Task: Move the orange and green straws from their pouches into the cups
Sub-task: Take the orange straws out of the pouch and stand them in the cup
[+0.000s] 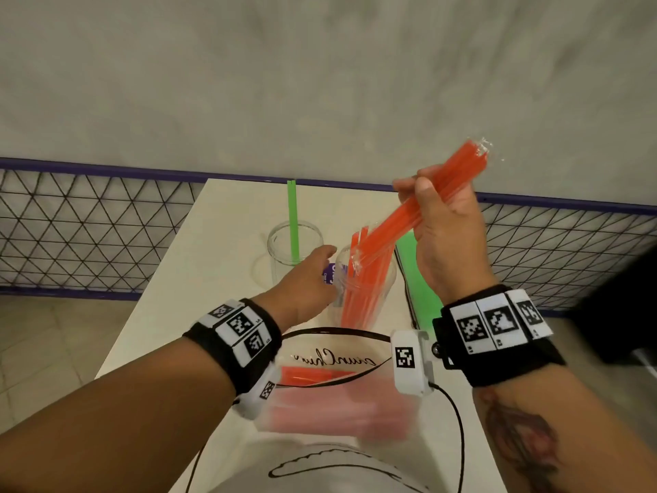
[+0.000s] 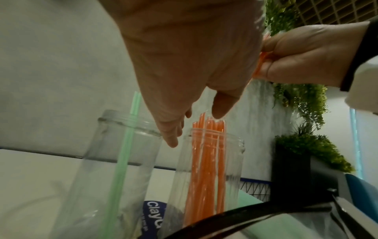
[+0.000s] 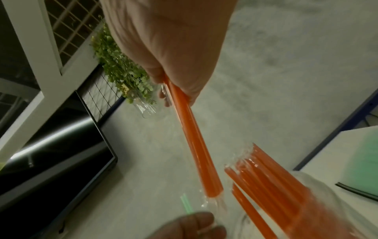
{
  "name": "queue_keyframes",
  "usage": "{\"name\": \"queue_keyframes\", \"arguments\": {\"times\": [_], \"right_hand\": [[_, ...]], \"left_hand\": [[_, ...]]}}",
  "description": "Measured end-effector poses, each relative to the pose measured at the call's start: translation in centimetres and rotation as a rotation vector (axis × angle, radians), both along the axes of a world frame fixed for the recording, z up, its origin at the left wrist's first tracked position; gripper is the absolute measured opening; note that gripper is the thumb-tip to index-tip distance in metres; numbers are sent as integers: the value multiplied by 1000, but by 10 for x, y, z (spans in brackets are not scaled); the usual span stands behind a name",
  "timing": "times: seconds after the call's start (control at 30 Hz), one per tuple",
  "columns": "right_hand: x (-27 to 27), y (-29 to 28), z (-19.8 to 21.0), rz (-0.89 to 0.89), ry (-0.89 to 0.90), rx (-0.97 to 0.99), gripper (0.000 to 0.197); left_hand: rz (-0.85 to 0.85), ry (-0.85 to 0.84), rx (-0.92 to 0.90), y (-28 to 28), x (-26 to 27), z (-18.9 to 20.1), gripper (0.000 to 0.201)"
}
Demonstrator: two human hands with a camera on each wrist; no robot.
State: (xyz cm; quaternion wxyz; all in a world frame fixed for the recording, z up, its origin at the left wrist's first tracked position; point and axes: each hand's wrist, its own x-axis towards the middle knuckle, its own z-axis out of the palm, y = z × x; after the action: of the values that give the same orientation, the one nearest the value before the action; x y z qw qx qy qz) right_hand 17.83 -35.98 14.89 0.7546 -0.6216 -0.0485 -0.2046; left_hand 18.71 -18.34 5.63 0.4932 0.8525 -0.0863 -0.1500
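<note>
A bundle of orange straws (image 1: 432, 204) in clear wrapping is held tilted in the right hand (image 1: 444, 240) above a clear cup (image 1: 369, 290) already filled with orange straws. The left hand (image 1: 302, 282) is stretched toward that cup. A green straw (image 1: 293, 222) stands in a second cup (image 1: 281, 250) on the white tabletop (image 1: 220, 243).

White table (image 1: 220, 265) stands against a grey wall (image 1: 320, 83). Black wire mesh panel (image 1: 71, 229) with purple rail runs behind it. Green foliage (image 2: 302, 100) hangs nearby. Dark monitor screen (image 3: 51, 153) sits unlit. Tiled floor (image 1: 46, 336) alongside.
</note>
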Motion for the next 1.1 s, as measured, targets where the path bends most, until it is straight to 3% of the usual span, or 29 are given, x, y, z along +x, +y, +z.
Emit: {"name": "queue_keyframes", "arguments": {"times": [0.17, 0.3, 0.4, 0.53, 0.63, 0.7, 0.77, 0.83, 0.9, 1.03, 1.1], "right_hand": [[11, -5, -34, -119, 100, -115, 14], [24, -11, -70, -171, 212, -279, 7], [31, -14, -90, -166, 255, -466, 10], [29, -10, -102, -127, 376, -762, 28], [24, -10, -104, -149, 440, -771, 50], [20, -8, -101, -195, 400, -656, 76], [17, -6, -98, -240, 239, -642, 87], [17, -4, -94, -254, 29, -858, 84], [20, -3, -91, -242, -112, -1200, 74], [33, -3, -92, -138, -178, -1601, 56], [42, -5, -90, -91, -184, -1733, 57]], "left_hand": [[-33, 43, -10, -22, 10, -2, 104], [57, 38, -56, -36, 18, -13, 120], [91, 8, -87, -42, 24, -21, 113], [42, -67, -98, -49, 35, -29, 77], [26, -62, -105, -51, 42, -37, 77], [42, -50, -121, -51, 43, -38, 89], [41, -55, -106, -53, 42, -36, 91], [38, -48, -100, -54, 40, -32, 91], [49, -54, -86, -53, 37, -26, 100], [44, -71, -21, -53, 34, -21, 98], [24, -81, -20, -52, 33, -22, 109]]}}
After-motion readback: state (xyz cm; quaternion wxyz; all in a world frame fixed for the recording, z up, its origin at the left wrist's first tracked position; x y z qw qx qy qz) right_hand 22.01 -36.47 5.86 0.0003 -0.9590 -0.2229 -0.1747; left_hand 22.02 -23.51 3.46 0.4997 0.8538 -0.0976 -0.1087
